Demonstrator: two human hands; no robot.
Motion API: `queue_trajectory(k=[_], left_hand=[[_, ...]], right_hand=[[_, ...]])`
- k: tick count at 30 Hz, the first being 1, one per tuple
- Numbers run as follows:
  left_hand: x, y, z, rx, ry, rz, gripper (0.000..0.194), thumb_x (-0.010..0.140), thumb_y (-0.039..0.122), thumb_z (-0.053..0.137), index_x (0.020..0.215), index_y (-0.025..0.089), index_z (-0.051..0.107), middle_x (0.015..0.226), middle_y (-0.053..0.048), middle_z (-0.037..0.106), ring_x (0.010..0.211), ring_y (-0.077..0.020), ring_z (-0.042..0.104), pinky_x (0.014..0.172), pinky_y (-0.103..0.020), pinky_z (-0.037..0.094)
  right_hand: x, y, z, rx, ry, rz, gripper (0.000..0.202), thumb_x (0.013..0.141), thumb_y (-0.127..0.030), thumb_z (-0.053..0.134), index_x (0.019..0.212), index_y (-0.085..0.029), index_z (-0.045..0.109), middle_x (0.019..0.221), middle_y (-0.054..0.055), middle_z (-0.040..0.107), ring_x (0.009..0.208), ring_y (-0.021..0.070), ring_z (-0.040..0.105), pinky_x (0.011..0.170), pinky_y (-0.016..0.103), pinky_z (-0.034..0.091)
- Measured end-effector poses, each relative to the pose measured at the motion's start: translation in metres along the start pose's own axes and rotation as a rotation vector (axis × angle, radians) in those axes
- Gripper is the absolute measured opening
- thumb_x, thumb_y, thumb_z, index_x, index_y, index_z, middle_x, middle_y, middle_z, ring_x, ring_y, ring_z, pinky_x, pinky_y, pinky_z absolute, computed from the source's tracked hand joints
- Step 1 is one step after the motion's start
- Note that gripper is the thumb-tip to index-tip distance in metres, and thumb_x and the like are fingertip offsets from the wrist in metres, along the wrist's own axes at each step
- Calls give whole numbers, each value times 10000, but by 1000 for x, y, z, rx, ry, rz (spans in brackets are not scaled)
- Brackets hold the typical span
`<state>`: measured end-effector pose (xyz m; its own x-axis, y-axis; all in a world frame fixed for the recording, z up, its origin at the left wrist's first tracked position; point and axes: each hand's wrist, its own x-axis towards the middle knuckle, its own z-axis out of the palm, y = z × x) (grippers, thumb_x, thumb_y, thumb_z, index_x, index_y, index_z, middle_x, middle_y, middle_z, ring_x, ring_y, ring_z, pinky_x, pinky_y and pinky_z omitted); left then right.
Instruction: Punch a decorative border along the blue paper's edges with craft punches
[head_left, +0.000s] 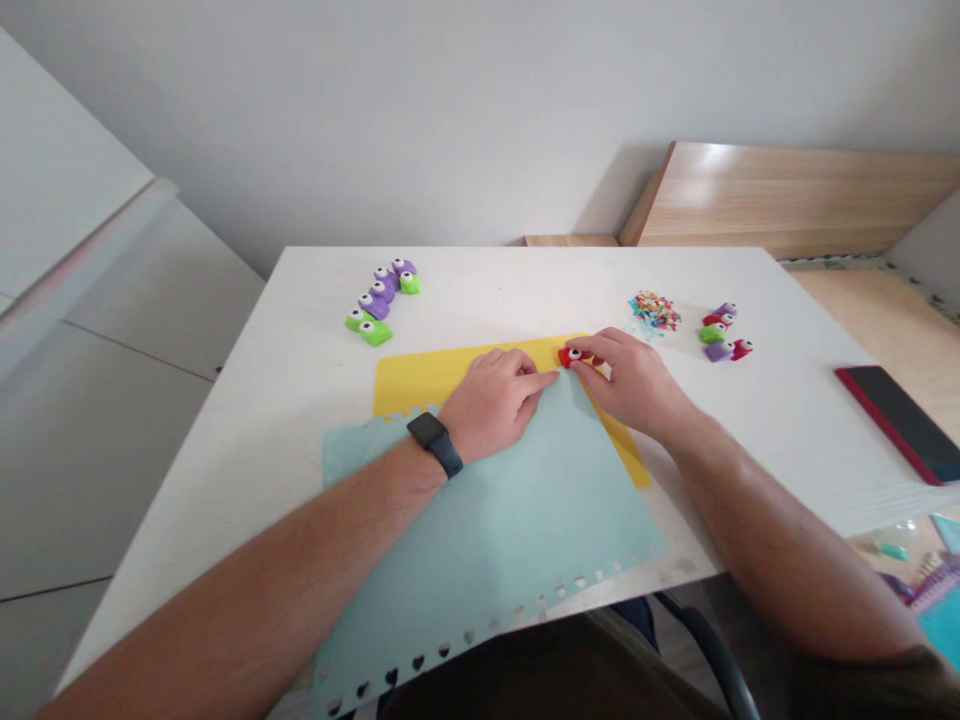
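Observation:
A light blue sheet with heart-shaped holes punched along its near edge lies on top of a yellow sheet. My left hand rests on both sheets, its index finger stretched to the blue sheet's far right corner and the other fingers loosely bent; it holds nothing. Between the thumb and fingers of my right hand is a small red craft punch with a googly eye, right at that corner. Whether the paper sits inside the punch's slot is hidden.
Purple and green punches stand at the back left. A heap of colourful paper cutouts and several more punches are on the right. A dark, red-edged flat object lies at the white table's right edge.

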<state>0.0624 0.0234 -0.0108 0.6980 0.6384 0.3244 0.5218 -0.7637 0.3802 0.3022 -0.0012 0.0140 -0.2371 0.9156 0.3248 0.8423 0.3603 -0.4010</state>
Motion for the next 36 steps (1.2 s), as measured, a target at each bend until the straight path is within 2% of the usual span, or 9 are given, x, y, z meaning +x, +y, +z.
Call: queue_trajectory(k=[15,36], left_hand=[[0,1,0,5,-9,-6,355,1066,245,520,1334,266,752,1125,-103,674,1061,-248,607,978,-459,500],[0,0,0,5,-3,-5,358,1073,250,507,1332,287,751,1120,-93,671,1055,-248,602,968,-461,497]], right_hand=[[0,-2,-2,-19,6,24,242,994,-221,652,1191,-214,792,1057,90,757,918,235,699,854,372,531],[-1,1,1,9,1,-69,236,999,-213,634,1181,-234,783,1068,94,741,966,241,703,878,370,547]])
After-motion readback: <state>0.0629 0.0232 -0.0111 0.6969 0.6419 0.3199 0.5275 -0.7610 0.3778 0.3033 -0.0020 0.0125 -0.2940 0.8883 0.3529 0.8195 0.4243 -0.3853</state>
